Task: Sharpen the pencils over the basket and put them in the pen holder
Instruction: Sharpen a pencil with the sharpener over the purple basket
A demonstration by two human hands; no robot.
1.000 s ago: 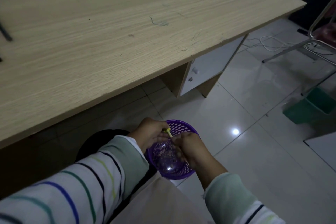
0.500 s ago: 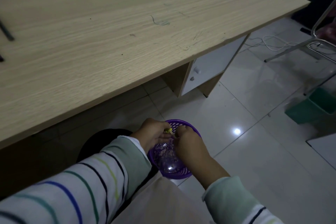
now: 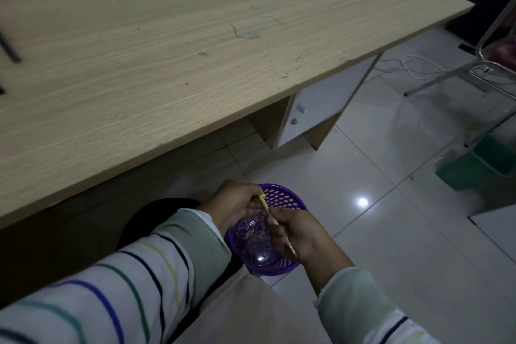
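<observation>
Matt wood-grain desk top (image 3: 167, 64), glossy floor tiles (image 3: 363, 232), perforated purple plastic basket (image 3: 282, 197), shiny metal chair frame (image 3: 441, 79).

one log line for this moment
phase: sharpening | left hand: holds yellow sharpener | right hand: holds pencil | over purple basket | pen holder: unseen

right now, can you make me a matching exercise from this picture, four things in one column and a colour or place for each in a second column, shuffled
Things:
1 basket
2 sharpener
3 bin
4 pencil

Colour or place:
a green, on the floor at the right
b yellow, held by the left hand
c purple, below both hands
d thin stick gripped in the right hand

Pairs: 1-c, 2-b, 3-a, 4-d
</observation>
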